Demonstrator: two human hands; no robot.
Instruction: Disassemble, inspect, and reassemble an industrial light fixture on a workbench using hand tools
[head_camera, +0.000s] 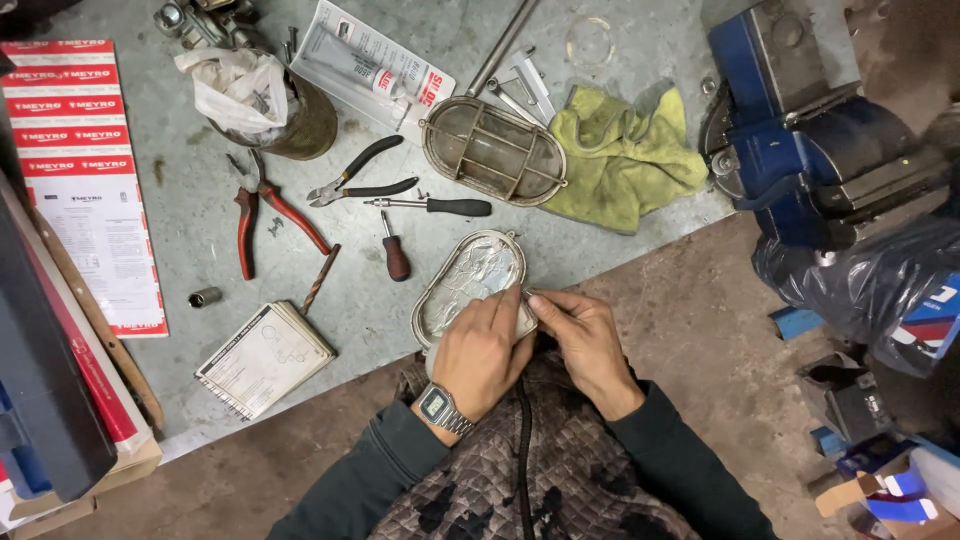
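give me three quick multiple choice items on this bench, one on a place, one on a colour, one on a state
1. Where does the caged lamp cover lie?
A. beside the yellow-green cloth
B. on the booklet
C. inside the vise

2. What colour are the handles of the pliers at left?
A. blue
B. red
C. white

3. How is the oval metal lamp base held?
A. untouched
B. clamped in the vise
C. both hands on its near end

Key: 1 A, cover and cloth lie side by side. 2 B, the handles show red. 3 C, the left hand and right hand rest on it.
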